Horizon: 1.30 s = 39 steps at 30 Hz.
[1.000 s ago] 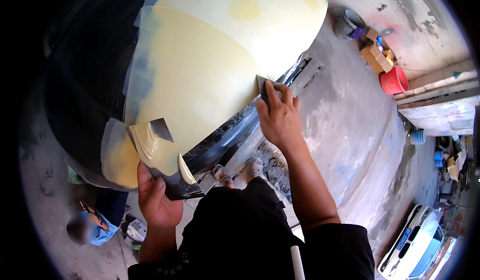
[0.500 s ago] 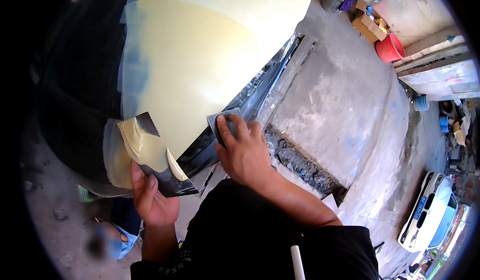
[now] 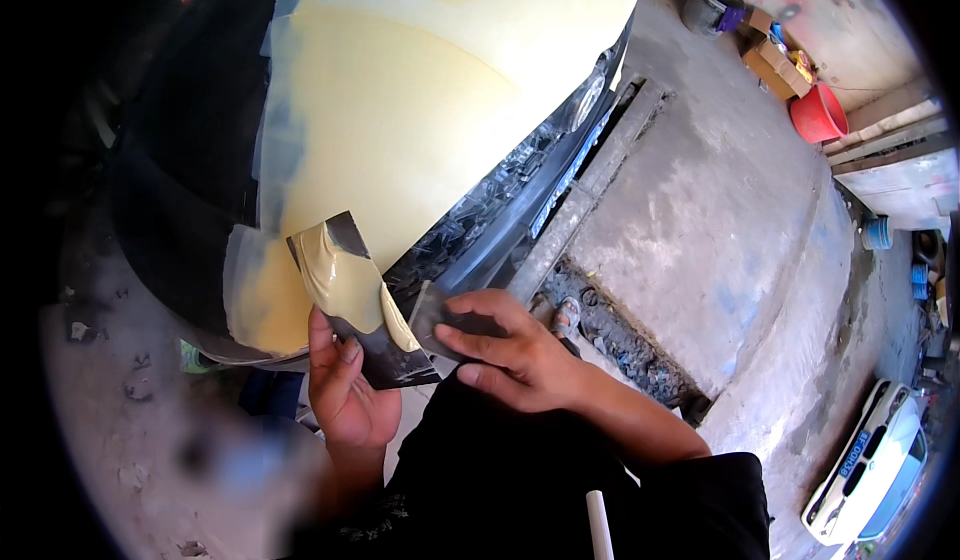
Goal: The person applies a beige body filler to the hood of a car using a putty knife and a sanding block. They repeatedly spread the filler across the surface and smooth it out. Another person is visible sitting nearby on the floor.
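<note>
My left hand (image 3: pixel 350 395) grips a dark rectangular mixing board (image 3: pixel 372 360) from below, thumb against its lower edge. Thick creamy yellow putty (image 3: pixel 340 285) covers its middle, with a raised ridge along the right side. Pinched between the fingers and thumb of my right hand (image 3: pixel 530 360) is a thin grey putty spreader (image 3: pixel 430 315), close beside that ridge; whether they touch, I cannot tell. Beyond both hands lies a car hood (image 3: pixel 400 130) coated in pale yellow putty, bluish at its left border. A smaller yellow patch (image 3: pixel 265 300) marks the dark fender to the left.
A debris-filled floor trench (image 3: pixel 640 355) runs at the right, with a sandalled foot (image 3: pixel 567 315) by it. Farther off stand a red bucket (image 3: pixel 818 115), a cardboard box (image 3: pixel 775 70), a dark bucket (image 3: pixel 710 5) and a white car (image 3: pixel 865 465). A blurred person (image 3: pixel 250 460) is at lower left.
My right hand has drawn the spreader back from the hood's edge, down toward the board. In the picture, the board and surroundings have shifted right as the view moved.
</note>
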Available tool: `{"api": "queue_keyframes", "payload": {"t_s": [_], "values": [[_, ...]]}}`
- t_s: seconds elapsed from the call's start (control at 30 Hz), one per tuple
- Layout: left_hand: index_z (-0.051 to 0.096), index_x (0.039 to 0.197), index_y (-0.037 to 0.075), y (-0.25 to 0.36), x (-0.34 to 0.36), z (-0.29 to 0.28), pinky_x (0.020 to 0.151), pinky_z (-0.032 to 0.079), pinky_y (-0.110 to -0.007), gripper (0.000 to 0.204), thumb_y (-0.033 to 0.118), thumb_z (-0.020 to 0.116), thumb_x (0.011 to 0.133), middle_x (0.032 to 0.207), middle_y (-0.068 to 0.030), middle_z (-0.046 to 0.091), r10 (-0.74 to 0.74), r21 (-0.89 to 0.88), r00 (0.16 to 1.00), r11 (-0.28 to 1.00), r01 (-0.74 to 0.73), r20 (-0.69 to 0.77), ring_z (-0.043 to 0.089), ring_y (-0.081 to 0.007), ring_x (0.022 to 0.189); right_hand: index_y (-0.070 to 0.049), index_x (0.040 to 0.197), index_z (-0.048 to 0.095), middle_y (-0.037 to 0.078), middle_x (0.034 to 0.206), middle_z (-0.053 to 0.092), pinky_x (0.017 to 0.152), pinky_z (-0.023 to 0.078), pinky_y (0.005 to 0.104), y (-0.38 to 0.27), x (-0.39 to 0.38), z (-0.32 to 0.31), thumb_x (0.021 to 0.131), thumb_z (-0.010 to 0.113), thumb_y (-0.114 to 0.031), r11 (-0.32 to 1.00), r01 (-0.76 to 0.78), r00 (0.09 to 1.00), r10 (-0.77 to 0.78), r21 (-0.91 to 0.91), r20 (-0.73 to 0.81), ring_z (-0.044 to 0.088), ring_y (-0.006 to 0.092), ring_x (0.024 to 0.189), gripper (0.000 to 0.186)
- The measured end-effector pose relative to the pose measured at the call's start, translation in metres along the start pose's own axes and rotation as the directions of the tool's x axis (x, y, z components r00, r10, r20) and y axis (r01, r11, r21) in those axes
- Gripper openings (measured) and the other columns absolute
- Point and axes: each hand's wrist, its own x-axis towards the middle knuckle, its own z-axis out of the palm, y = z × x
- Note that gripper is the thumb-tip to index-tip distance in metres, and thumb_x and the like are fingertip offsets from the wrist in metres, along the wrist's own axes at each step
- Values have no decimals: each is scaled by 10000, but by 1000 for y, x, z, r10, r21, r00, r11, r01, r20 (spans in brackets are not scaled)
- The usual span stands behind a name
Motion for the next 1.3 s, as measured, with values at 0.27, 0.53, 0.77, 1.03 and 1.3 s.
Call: {"api": "queue_keyframes", "payload": {"t_s": [0.27,0.53,0.77,1.03,1.3], "values": [[282,1401,21,-31,-10,40,1086,283,-436,563,-21,436,861,1370,-150,409,177,76,983,982,-173,-46,401,-258,1275,-54,1305,471,204,1281,422,953,391,446,58,-22,-69,863,572,-229,827,-431,869,274,-360,-412,425,393,1137,486],[297,1398,34,-42,-29,42,1068,326,-405,551,-13,417,862,1365,-135,428,212,147,974,969,-199,-77,422,-248,1264,-126,1291,498,142,1326,395,888,406,511,90,44,-92,853,581,-283,672,-501,834,207,-545,-512,421,414,1082,473],[297,1388,34,-34,-22,18,1060,324,-427,542,-32,422,865,1358,-152,423,211,95,971,975,-201,-114,417,-274,1258,-119,1274,498,149,1284,408,808,441,498,61,43,-29,820,601,-260,669,-394,917,244,-630,-314,438,385,1035,487],[260,1411,16,-30,2,8,1081,293,-418,605,6,466,842,1368,-154,415,115,67,989,992,-109,-93,410,-266,1265,-43,1311,486,184,1249,400,945,396,394,14,27,-44,867,616,-189,984,-97,992,107,146,-65,464,320,1106,485],[280,1406,51,-19,23,29,1078,284,-459,560,-40,414,870,1390,-145,385,240,-35,971,970,-240,11,388,-261,1279,-23,1328,453,190,1302,443,962,403,378,27,-6,-58,887,594,-162,898,-233,968,250,372,3,468,291,1176,483]]}}
